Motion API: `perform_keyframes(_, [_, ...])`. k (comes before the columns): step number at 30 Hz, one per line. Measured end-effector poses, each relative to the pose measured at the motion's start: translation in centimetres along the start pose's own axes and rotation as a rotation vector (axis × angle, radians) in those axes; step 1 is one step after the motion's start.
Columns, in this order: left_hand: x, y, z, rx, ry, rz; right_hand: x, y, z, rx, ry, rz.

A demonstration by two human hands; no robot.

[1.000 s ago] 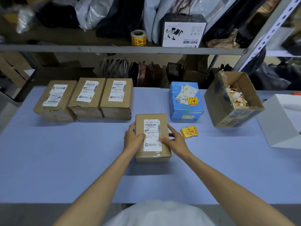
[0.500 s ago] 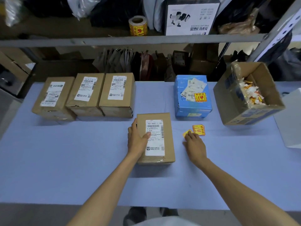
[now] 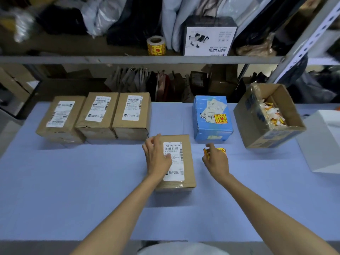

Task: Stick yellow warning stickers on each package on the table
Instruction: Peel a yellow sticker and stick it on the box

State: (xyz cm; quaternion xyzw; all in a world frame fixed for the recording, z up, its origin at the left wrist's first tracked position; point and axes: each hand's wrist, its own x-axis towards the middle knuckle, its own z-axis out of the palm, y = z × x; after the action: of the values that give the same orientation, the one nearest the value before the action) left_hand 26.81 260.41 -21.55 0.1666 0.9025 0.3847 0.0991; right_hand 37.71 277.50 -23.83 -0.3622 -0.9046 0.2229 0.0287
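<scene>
A brown cardboard package (image 3: 185, 162) with a white shipping label lies in the middle of the blue table. My left hand (image 3: 157, 155) rests on its left side, fingers curled over the edge and thumb on the label. Just right of it, my right hand (image 3: 216, 161) pinches a strip of yellow warning stickers (image 3: 221, 150) lifted slightly off the table. Three brown packages (image 3: 97, 116) stand in a row at the back left, none showing a yellow sticker. A blue package (image 3: 211, 124) behind the stickers carries a yellow sticker.
An open cardboard box (image 3: 266, 126) holding sticker scraps stands tilted at the back right. A white box (image 3: 323, 142) sits at the right edge. A roll of yellow stickers (image 3: 156, 46) and a printed box (image 3: 208, 39) sit on the shelf behind the table.
My right hand left the package, moved right to the yellow stickers and picked them up. My left hand stayed on the package.
</scene>
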Motion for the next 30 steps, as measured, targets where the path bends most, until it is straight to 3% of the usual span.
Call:
perform_keyframes(2, [0.4,1.8,0.0,-0.127,-0.102,0.022,0.1,-1.7,-0.9,0.131,0.132,-0.072])
perform_keyframes(4, [1.1,3.6,0.0,-0.383,-0.255,-0.141,-0.3,-3.8,-1.2,0.203,0.202,-0.235])
perform_keyframes(6, [1.9,4.4,-0.1,-0.614,-0.378,-0.303,-1.1,-5.6,-0.7,0.203,0.180,-0.395])
perform_keyframes(8, [2.4,4.0,-0.3,-0.712,-0.416,-0.350,-1.7,-6.5,-0.2,0.194,0.149,-0.461])
perform_keyframes(11, [2.9,2.4,-0.9,-0.714,-0.404,-0.342,-1.7,-6.7,0.2,0.328,0.155,-0.402])
perform_keyframes(13, [3.0,1.7,-1.3,-0.744,-0.369,-0.366,-1.6,-7.1,0.1,0.567,0.112,-0.214])
perform_keyframes(15, [2.9,1.5,-1.7,-0.776,-0.352,-0.384,-1.3,-7.8,-0.5,0.838,-0.037,0.049])
perform_keyframes(17, [2.8,1.1,-1.7,-0.771,-0.365,-0.375,-1.0,-8.3,-0.7,0.970,-0.182,0.164])
perform_keyframes(19, [2.8,0.8,-1.7,-0.695,-0.350,-0.361,-0.7,-8.7,-0.8,0.960,-0.225,0.179])
perform_keyframes(24, [2.9,0.5,-1.9,-0.606,-0.318,-0.324,0.0,-8.7,-0.3,0.896,-0.153,0.258])
perform_keyframes(30, [2.8,0.4,-2.7,-0.579,-0.397,-0.295,0.0,-8.5,-1.0,0.896,-0.178,0.203])
